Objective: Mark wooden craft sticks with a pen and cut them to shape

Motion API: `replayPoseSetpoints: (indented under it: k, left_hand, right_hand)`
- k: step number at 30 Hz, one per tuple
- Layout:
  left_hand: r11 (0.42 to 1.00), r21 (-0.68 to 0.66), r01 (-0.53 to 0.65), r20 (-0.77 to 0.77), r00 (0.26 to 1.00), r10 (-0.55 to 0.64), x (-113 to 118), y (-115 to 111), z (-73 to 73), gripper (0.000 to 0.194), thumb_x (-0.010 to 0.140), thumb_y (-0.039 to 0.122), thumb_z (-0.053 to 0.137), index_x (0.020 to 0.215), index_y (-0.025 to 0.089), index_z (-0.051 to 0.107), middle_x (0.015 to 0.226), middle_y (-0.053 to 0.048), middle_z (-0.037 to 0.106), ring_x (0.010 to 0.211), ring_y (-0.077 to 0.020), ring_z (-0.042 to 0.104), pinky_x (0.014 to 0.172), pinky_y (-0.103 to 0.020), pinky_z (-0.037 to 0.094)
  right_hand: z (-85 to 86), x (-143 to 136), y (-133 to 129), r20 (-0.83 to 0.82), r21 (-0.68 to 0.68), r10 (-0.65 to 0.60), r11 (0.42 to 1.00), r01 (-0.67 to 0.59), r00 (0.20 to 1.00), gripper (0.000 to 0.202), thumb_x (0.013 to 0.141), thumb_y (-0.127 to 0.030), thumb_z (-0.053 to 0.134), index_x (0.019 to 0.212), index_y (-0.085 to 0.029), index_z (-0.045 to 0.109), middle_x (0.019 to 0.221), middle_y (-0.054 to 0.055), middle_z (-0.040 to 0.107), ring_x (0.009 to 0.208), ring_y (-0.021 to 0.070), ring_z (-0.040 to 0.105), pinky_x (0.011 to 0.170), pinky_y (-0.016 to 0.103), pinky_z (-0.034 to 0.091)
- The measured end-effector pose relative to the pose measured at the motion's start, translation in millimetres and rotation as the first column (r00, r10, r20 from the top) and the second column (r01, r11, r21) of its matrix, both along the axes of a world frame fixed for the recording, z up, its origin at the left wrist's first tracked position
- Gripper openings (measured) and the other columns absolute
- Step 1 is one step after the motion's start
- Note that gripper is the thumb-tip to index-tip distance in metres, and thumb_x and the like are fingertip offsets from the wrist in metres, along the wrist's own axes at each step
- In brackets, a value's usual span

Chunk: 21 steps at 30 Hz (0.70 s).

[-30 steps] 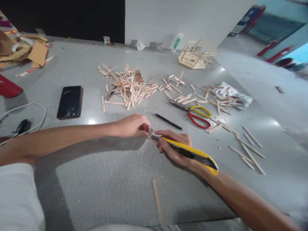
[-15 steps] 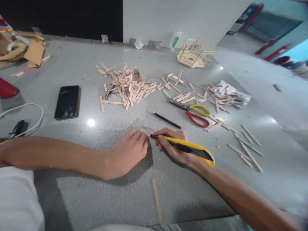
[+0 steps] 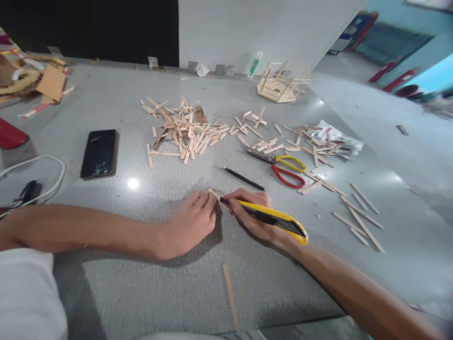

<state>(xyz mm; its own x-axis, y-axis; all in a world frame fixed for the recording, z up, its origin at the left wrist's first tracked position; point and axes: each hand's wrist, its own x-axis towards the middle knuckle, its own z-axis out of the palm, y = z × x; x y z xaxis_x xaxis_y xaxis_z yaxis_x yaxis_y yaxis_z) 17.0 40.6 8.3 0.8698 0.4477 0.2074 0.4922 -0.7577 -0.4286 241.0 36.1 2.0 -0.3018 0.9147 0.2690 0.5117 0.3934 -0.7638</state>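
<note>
My right hand [image 3: 253, 215] is closed round a yellow and black utility knife [image 3: 276, 218], its tip pointing left. Beside that tip, my left hand [image 3: 194, 222] is closed, its fingers pressing a thin wooden craft stick [image 3: 213, 192] to the table. Most of this stick is hidden by the fingers. Just beyond the hands lie a black pen [image 3: 244, 178] and scissors [image 3: 283, 169] with one yellow and one red handle. Nearer to me, a single loose craft stick [image 3: 230, 297] lies on the table.
A pile of craft sticks [image 3: 191, 132] spreads across the table's middle, with more sticks [image 3: 361, 217] to the right. A phone [image 3: 100, 153] lies at left near a white cable [image 3: 53, 160]. A small wooden frame [image 3: 279, 89] and a glue tube [image 3: 255, 64] stand at the back.
The view has shifted slightly. The knife tip stays beside my left fingers, and a little more of the craft stick's far end shows. Both hands keep their holds.
</note>
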Motion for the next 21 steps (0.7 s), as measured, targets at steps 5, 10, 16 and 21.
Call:
replayPoseSetpoints:
  k: [5, 10, 16, 21]
  left_hand:
    - [0.992, 0.014, 0.122, 0.289, 0.95, -0.121, 0, 4, 6.5, 0.019, 0.104, 0.015, 0.056, 0.095, 0.012, 0.072, 0.089, -0.008, 0.072, 0.082, -0.0216, 0.067, 0.09, -0.04, 0.055]
    - [0.912, 0.118, 0.394, 0.609, 0.696, -0.379, -2, 4, 18.7, 0.049, 0.113, 0.026, 0.044, 0.066, 0.02, 0.055, 0.057, 0.004, 0.049, 0.055, -0.0127, 0.046, 0.108, -0.039, 0.055]
    - [0.946, 0.023, 0.324, 0.548, 0.787, -0.283, -5, 8, 21.3, 0.036, 0.101, -0.003, 0.042, 0.131, 0.006, 0.059, 0.067, 0.007, 0.059, 0.056, -0.0111, 0.053, 0.104, -0.039, 0.056]
    - [0.881, -0.342, 0.327, 0.548, 0.831, -0.096, -4, 15, 23.8, 0.044, 0.101, 0.007, 0.054, 0.141, 0.026, 0.055, 0.13, -0.01, 0.07, 0.119, -0.0267, 0.068, 0.116, -0.065, 0.043]
  right_hand:
    - [4.9, -2, 1, 0.051, 0.01, 0.005, 1.0, -0.005, 0.999, 0.026, 0.105, -0.032, 0.056, 0.091, -0.02, 0.073, 0.072, 0.001, 0.073, 0.061, 0.0135, 0.066, 0.062, 0.026, 0.049]
    - [2.1, 0, 1, 0.059, -0.007, 0.013, 1.0, -0.013, 0.998, 0.029, 0.107, -0.038, 0.054, 0.094, -0.02, 0.073, 0.074, 0.002, 0.073, 0.061, 0.014, 0.064, 0.064, 0.027, 0.048]
    - [-5.3, 5, 3, 0.017, -0.007, 0.072, 0.997, -0.072, 0.997, 0.024, 0.105, -0.037, 0.054, 0.097, -0.022, 0.071, 0.071, 0.0, 0.07, 0.057, 0.0139, 0.059, 0.06, 0.027, 0.046]
    - [-5.9, 7, 5, -0.005, 0.042, 0.102, 0.994, -0.101, 0.995, 0.018, 0.102, -0.033, 0.057, 0.09, -0.024, 0.065, 0.073, 0.001, 0.07, 0.058, 0.015, 0.06, 0.06, 0.029, 0.044]
